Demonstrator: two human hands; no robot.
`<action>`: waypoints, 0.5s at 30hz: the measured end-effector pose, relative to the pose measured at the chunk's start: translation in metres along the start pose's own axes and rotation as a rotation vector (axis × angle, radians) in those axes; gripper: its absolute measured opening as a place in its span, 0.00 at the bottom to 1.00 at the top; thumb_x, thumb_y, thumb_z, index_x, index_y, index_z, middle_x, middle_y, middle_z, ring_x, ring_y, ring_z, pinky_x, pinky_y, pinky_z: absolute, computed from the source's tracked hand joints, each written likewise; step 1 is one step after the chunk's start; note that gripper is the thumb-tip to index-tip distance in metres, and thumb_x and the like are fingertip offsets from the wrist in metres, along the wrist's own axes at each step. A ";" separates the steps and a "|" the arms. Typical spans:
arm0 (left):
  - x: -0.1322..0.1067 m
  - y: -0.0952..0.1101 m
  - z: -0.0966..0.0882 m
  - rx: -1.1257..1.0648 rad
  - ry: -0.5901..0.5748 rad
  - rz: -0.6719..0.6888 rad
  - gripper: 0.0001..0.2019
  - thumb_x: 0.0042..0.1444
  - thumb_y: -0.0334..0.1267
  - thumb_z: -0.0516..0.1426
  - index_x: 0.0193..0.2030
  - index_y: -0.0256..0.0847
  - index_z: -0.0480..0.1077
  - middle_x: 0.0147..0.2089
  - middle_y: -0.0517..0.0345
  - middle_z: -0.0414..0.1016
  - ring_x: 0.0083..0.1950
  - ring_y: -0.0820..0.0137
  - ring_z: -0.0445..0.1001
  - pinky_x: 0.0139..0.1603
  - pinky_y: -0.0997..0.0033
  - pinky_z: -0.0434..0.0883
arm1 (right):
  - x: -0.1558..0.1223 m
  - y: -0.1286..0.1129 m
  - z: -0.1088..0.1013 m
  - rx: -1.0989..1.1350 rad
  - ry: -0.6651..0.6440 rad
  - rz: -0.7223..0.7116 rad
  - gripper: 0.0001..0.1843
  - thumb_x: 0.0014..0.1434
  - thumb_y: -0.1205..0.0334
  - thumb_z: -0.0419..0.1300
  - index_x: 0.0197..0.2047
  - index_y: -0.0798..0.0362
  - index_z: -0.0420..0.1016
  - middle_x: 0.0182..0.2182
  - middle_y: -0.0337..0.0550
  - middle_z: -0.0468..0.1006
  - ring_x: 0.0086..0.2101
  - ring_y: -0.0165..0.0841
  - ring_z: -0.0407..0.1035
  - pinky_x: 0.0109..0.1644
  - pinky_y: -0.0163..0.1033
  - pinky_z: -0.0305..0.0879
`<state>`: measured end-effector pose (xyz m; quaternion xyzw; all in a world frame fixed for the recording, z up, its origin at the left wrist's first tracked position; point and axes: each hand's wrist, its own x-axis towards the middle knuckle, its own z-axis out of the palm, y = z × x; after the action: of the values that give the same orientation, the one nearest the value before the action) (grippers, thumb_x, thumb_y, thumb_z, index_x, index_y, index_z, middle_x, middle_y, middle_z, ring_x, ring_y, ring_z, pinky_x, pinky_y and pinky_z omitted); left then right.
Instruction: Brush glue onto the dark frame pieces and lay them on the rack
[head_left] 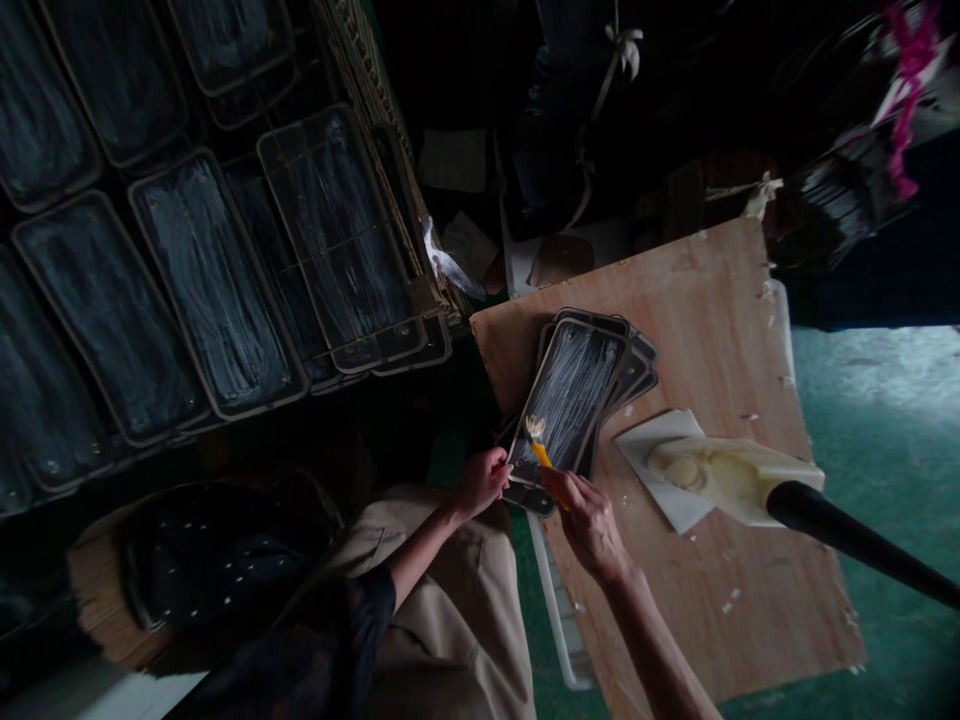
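A stack of dark rectangular trays (pixel 600 385) lies on a plywood board (pixel 705 330). The top tray (pixel 570 395) is streaked with whitish smears. My left hand (pixel 480 482) is closed on the near left edge of the stack. My right hand (pixel 585 515) pinches a small orange-handled brush (pixel 540 445), its pale bristles touching the top tray's near end.
A pale scoop-like container of cream paste (pixel 724 475) with a black handle (pixel 855 535) rests on white paper to the right. Several smeared dark trays (pixel 217 280) lie spread on racks at the left. Green floor (pixel 885 420) shows at right.
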<state>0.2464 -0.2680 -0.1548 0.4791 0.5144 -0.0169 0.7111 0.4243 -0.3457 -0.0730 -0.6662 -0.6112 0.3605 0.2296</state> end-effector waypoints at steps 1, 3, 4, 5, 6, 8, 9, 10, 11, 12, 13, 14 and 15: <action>0.000 0.000 0.000 -0.017 0.001 0.005 0.07 0.58 0.39 0.52 0.31 0.40 0.62 0.21 0.66 0.67 0.17 0.78 0.65 0.18 0.81 0.59 | -0.006 -0.004 0.004 0.019 -0.008 0.005 0.16 0.68 0.69 0.48 0.57 0.49 0.66 0.38 0.44 0.76 0.36 0.33 0.71 0.40 0.37 0.68; 0.000 -0.002 0.000 -0.057 -0.004 0.008 0.07 0.58 0.39 0.52 0.31 0.40 0.63 0.21 0.66 0.67 0.17 0.79 0.64 0.18 0.81 0.60 | -0.017 -0.010 0.010 0.053 -0.033 0.029 0.16 0.68 0.69 0.48 0.56 0.49 0.66 0.40 0.45 0.76 0.38 0.33 0.72 0.41 0.37 0.69; 0.000 -0.003 0.000 -0.079 -0.011 0.004 0.07 0.58 0.40 0.52 0.32 0.39 0.63 0.21 0.66 0.66 0.17 0.79 0.64 0.18 0.81 0.59 | -0.023 -0.013 0.013 0.069 -0.043 0.046 0.15 0.69 0.68 0.48 0.56 0.49 0.66 0.40 0.45 0.76 0.38 0.33 0.72 0.41 0.37 0.69; 0.000 -0.004 0.000 -0.100 -0.020 -0.002 0.08 0.58 0.41 0.52 0.32 0.39 0.64 0.21 0.66 0.66 0.17 0.79 0.64 0.18 0.81 0.59 | -0.029 -0.015 0.016 0.084 -0.052 0.066 0.15 0.69 0.68 0.48 0.56 0.49 0.66 0.40 0.46 0.76 0.38 0.33 0.72 0.41 0.36 0.69; 0.000 -0.005 0.000 -0.120 -0.029 -0.008 0.08 0.58 0.41 0.52 0.33 0.39 0.64 0.21 0.66 0.66 0.17 0.79 0.64 0.17 0.82 0.59 | -0.034 -0.017 0.019 0.098 -0.059 0.087 0.15 0.69 0.68 0.48 0.55 0.49 0.67 0.40 0.46 0.76 0.38 0.33 0.72 0.40 0.36 0.69; 0.000 -0.007 0.001 -0.149 -0.032 -0.020 0.09 0.59 0.43 0.53 0.34 0.39 0.64 0.21 0.66 0.67 0.16 0.80 0.63 0.16 0.82 0.59 | -0.044 -0.020 0.023 0.118 -0.053 0.119 0.15 0.69 0.68 0.48 0.55 0.49 0.67 0.38 0.45 0.77 0.37 0.33 0.73 0.39 0.36 0.70; 0.000 -0.007 0.001 -0.159 -0.028 -0.023 0.10 0.59 0.43 0.53 0.33 0.39 0.64 0.22 0.66 0.67 0.16 0.80 0.63 0.16 0.82 0.59 | -0.049 -0.021 0.024 0.127 -0.049 0.133 0.15 0.69 0.67 0.47 0.54 0.50 0.68 0.38 0.45 0.77 0.36 0.32 0.73 0.39 0.35 0.70; 0.000 -0.008 0.002 -0.167 -0.023 -0.023 0.10 0.58 0.43 0.53 0.33 0.39 0.64 0.22 0.65 0.67 0.16 0.80 0.63 0.16 0.82 0.58 | -0.053 -0.021 0.025 0.139 -0.044 0.149 0.15 0.69 0.66 0.48 0.54 0.50 0.68 0.38 0.45 0.77 0.36 0.32 0.74 0.39 0.35 0.71; 0.000 -0.008 0.002 -0.172 -0.018 -0.024 0.10 0.58 0.44 0.54 0.33 0.39 0.64 0.21 0.65 0.67 0.15 0.80 0.63 0.16 0.82 0.58 | -0.056 -0.021 0.025 0.157 -0.033 0.173 0.14 0.69 0.65 0.48 0.54 0.50 0.68 0.38 0.45 0.78 0.36 0.32 0.75 0.38 0.35 0.71; 0.000 -0.008 0.002 -0.171 -0.013 -0.027 0.10 0.58 0.44 0.54 0.32 0.39 0.63 0.21 0.66 0.67 0.15 0.80 0.63 0.15 0.82 0.58 | -0.059 -0.020 0.025 0.178 -0.016 0.208 0.14 0.69 0.64 0.48 0.54 0.50 0.68 0.38 0.45 0.78 0.36 0.32 0.75 0.38 0.34 0.72; 0.000 -0.008 0.002 -0.166 -0.007 -0.031 0.10 0.57 0.43 0.55 0.32 0.39 0.63 0.21 0.66 0.67 0.15 0.80 0.63 0.15 0.82 0.58 | -0.061 -0.019 0.024 0.198 0.005 0.251 0.14 0.69 0.62 0.48 0.54 0.50 0.69 0.37 0.44 0.79 0.36 0.32 0.76 0.38 0.34 0.72; 0.000 -0.007 0.003 -0.158 -0.001 -0.035 0.10 0.57 0.43 0.55 0.31 0.39 0.63 0.20 0.66 0.67 0.15 0.80 0.63 0.15 0.82 0.57 | -0.063 -0.016 0.022 0.215 0.031 0.302 0.13 0.70 0.61 0.48 0.54 0.50 0.69 0.37 0.43 0.80 0.36 0.32 0.76 0.38 0.34 0.73; 0.000 -0.007 0.003 -0.147 0.004 -0.037 0.10 0.57 0.42 0.55 0.31 0.39 0.62 0.20 0.66 0.67 0.15 0.80 0.63 0.15 0.82 0.57 | -0.065 -0.013 0.020 0.226 0.061 0.354 0.13 0.70 0.59 0.48 0.53 0.49 0.68 0.36 0.42 0.80 0.36 0.32 0.77 0.39 0.34 0.73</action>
<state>0.2449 -0.2736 -0.1598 0.4160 0.5246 0.0086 0.7427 0.4008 -0.4104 -0.0631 -0.7438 -0.4330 0.4412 0.2543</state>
